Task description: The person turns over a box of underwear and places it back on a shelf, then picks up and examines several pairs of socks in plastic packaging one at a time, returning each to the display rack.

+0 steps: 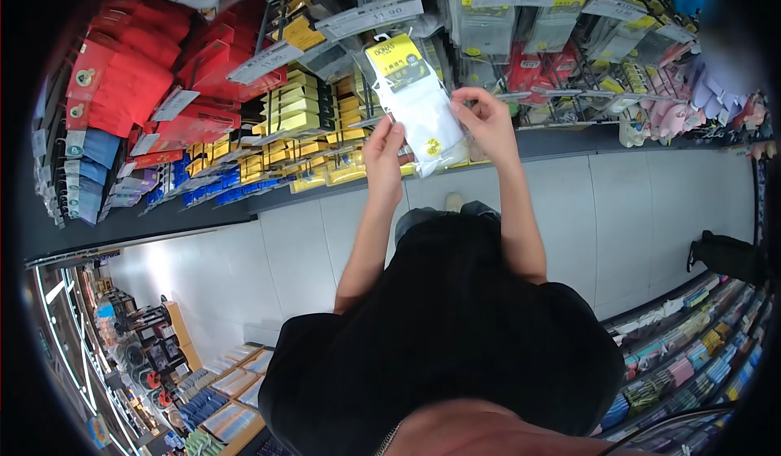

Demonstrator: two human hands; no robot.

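Yellow and white, the packet (pixel 419 102) is grasped at opposite edges by the left hand (pixel 383 148) and right hand's (pixel 490 126) fingers (pixel 472 94).

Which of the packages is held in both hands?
The white package with a yellow-topped card, between the left hand and the right hand; the red packages, at picture left, are untouched.

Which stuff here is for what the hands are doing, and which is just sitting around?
For what the hands are doing:
- white packet with a yellow top, held by its sides
- left hand
- right hand

Just around:
- red packets on the left
- price label above the packet
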